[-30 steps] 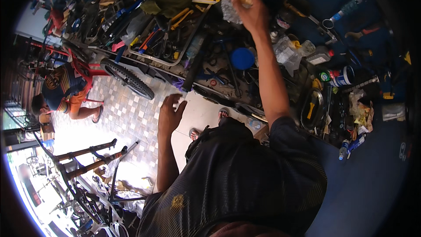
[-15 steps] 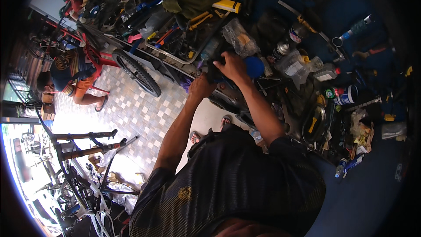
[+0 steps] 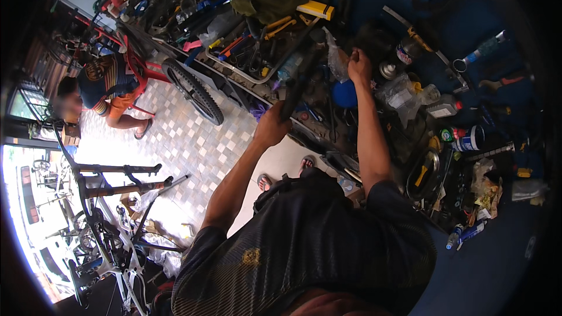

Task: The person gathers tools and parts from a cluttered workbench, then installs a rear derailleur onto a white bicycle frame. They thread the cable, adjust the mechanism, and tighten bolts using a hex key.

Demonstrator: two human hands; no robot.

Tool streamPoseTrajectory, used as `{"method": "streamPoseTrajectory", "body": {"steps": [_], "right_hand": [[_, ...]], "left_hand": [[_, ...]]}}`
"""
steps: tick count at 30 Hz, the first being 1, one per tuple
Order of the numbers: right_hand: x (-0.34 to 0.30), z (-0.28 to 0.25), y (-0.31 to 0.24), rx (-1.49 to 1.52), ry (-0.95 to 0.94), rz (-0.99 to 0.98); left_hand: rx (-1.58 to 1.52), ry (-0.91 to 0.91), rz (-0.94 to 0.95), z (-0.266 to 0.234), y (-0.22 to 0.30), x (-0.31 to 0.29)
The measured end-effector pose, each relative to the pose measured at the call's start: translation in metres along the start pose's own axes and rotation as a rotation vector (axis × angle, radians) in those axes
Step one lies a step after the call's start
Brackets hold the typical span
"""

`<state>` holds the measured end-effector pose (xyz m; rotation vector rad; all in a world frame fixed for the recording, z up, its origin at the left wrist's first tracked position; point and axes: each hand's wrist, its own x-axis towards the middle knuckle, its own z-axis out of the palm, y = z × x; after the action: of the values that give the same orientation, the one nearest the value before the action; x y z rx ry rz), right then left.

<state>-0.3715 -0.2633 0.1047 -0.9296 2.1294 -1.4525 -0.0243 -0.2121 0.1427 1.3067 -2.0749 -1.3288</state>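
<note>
Moved past the blue lid (image 3: 344, 94), my right hand (image 3: 360, 70) is curled, on what I can't tell; left of the lid, my left grip (image 3: 272, 127) wraps a dark bar (image 3: 296, 90).

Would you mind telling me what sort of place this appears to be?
It looks like a bicycle repair workshop: there is a wheel with a knobbly tyre, a white bicycle frame and a metal-rimmed tray crowded with tools.

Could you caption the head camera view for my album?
Left hand on a long dark object, right hand beside clear plastic, at a cluttered workbench.
</note>
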Motion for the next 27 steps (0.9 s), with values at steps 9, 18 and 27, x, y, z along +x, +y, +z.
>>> {"method": "streamPoseTrajectory", "body": {"steps": [9,18,27], "right_hand": [[-0.087,0.059,-0.045,-0.366,-0.157,-0.746],[-0.088,0.13,-0.034,-0.667,-0.476,-0.951],[-0.023,0.063,-0.037,0.014,-0.188,-0.376]], "left_hand": [[-0.246,0.077,-0.187,-0.048,0.023,-0.076],[-0.325,0.342,-0.098,-0.114,0.023,-0.104],[-0.528,0.364,0.014,-0.189,-0.012,-0.098]]}}
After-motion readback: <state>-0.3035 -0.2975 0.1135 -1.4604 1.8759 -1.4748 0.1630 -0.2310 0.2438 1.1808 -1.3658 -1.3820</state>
